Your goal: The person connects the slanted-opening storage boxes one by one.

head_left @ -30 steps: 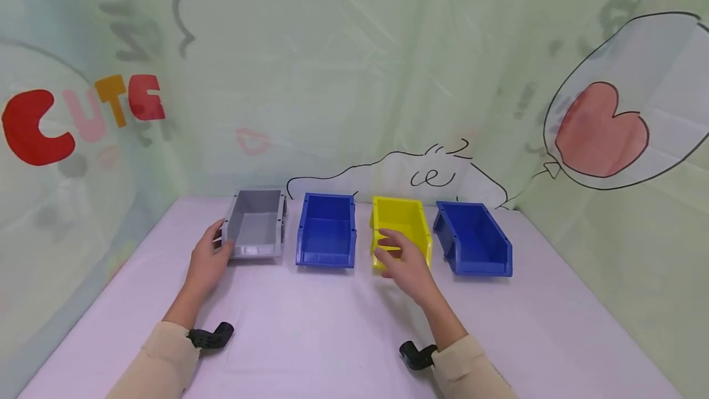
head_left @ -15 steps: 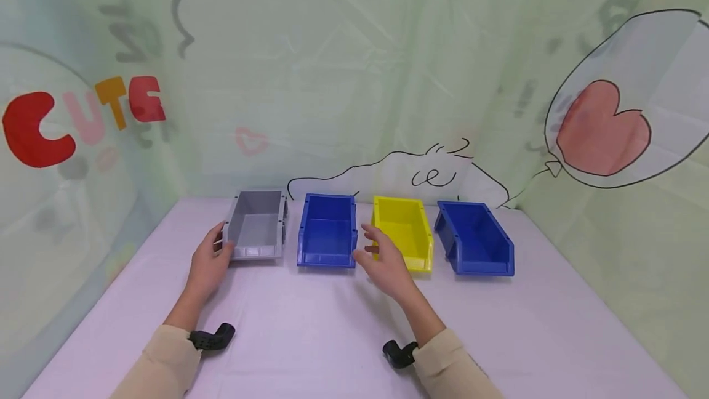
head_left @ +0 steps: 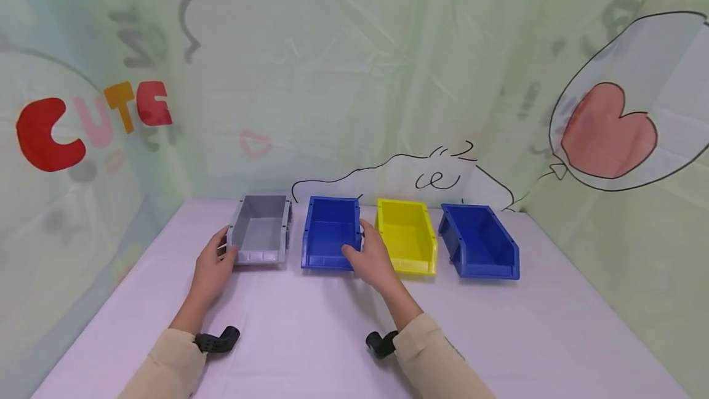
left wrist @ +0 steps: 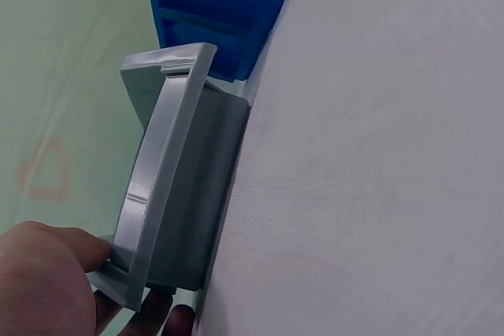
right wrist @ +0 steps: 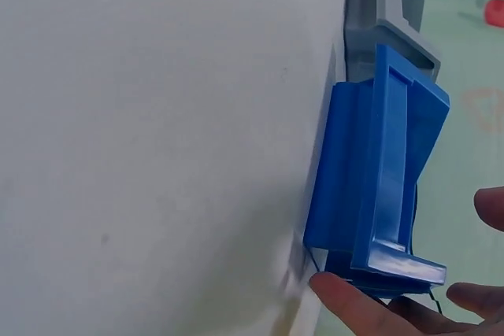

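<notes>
My left hand (head_left: 212,271) grips the left side of a grey plastic storage bin (head_left: 257,257), thumb at the front corner and fingers outside the wall. The left wrist view shows the thumb (left wrist: 85,248) pressed on the bin's rim. At the right side of the left blue storage bin (head_left: 327,261) is my right hand (head_left: 372,262). Its fingers (right wrist: 354,304) lie along the outside of that wall, while the thumb (right wrist: 490,207) stands apart over the bin's open top. Both bins sit upright, with nothing visible inside.
A yellow storage bin (head_left: 412,266) stands just right of my right hand, and a second blue bin (head_left: 490,270), turned slightly, is at the row's right end. The row stands near the back of the white-covered table (head_left: 299,337). Printed curtains (head_left: 332,79) enclose the back and sides.
My right hand has moved left from in front of the yellow bin to the left blue bin's right wall. My left hand keeps its grip on the grey bin. The view has shifted slightly.
</notes>
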A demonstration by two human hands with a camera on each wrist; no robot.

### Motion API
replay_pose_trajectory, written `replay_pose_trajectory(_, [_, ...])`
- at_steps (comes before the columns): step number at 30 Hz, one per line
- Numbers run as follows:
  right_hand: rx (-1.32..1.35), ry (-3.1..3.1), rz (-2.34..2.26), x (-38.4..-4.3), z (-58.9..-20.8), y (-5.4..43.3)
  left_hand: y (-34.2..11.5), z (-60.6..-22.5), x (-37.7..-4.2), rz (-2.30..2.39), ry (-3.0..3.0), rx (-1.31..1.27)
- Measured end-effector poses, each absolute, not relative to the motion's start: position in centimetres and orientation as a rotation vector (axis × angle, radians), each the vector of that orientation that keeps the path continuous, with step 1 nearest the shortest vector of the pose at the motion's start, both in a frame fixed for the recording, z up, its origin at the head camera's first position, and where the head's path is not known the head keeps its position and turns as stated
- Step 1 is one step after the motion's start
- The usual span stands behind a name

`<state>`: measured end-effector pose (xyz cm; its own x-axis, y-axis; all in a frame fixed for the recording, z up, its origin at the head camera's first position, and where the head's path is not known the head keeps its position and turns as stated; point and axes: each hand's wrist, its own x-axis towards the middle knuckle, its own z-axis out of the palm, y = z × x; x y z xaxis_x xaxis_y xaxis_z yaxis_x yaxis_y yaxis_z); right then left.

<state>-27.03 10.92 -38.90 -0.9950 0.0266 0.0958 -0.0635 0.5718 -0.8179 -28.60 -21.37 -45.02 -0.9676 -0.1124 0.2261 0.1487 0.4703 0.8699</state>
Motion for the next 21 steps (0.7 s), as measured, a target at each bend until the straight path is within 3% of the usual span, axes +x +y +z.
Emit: replay_pose_trajectory(21, [-0.167, -2.655, 1.427, -29.5, -40.5, 10.6, -21.3, -45.4, -28.5, -1.489, -2.444, -0.045])
